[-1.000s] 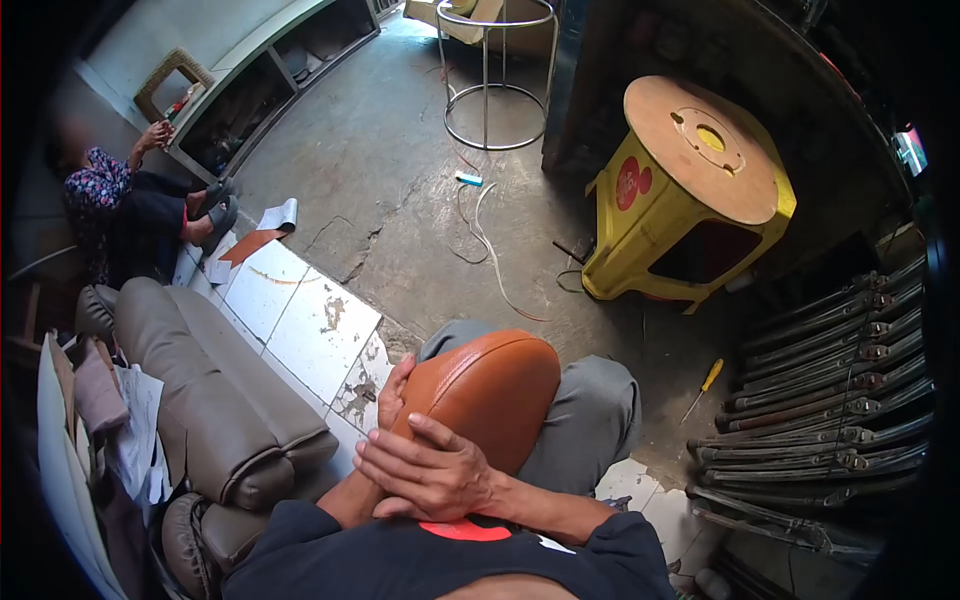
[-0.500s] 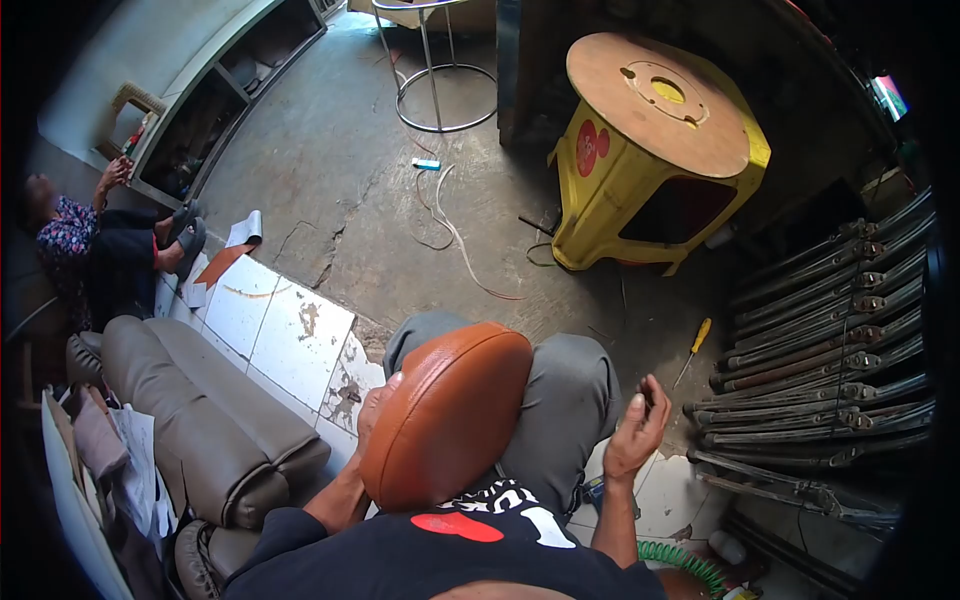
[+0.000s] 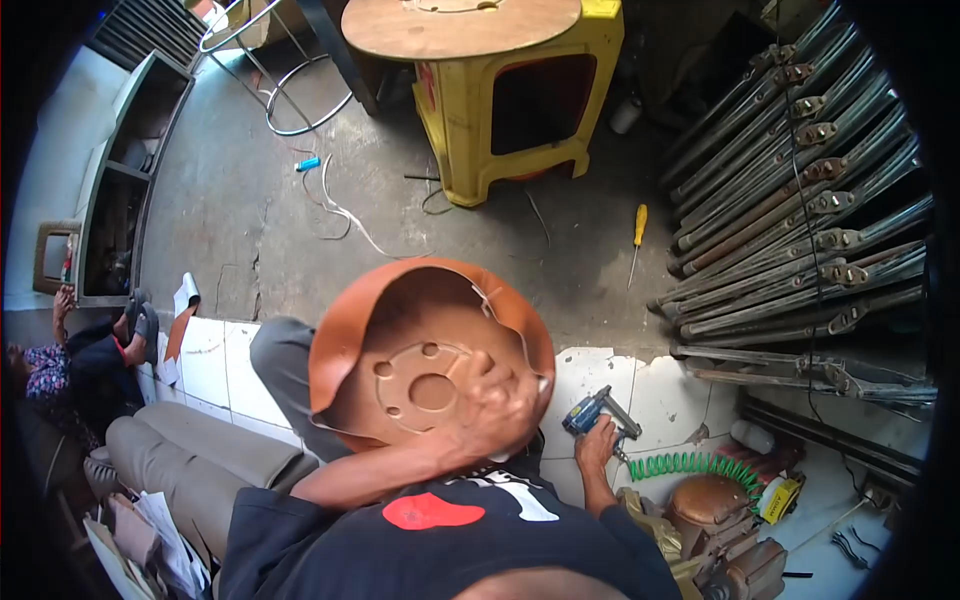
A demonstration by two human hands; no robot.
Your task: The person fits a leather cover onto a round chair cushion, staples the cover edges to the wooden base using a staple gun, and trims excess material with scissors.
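On my lap lies a round stool seat covered in orange-brown leatherette, its underside turned up. A wooden disc with a centre hole and several smaller holes shows inside, and the loose edge of the cover stands up around it. My left hand reaches across the disc and grips the cover's edge at the right side; its fingers are somewhat blurred. Down on the tiles at my right, my right hand is closed round the handle of a blue air staple gun. A green coiled hose runs from the gun.
Ahead stands a yellow plastic stool with a wooden disc on top. A yellow screwdriver lies on the floor, near stacked metal legs. Grey cushions are at my left; another person sits beyond them. A compressor is at right.
The seat has been flipped from its covered side to its underside. My left hand has moved across to its right edge. My right hand has gone down from the air onto the staple gun.
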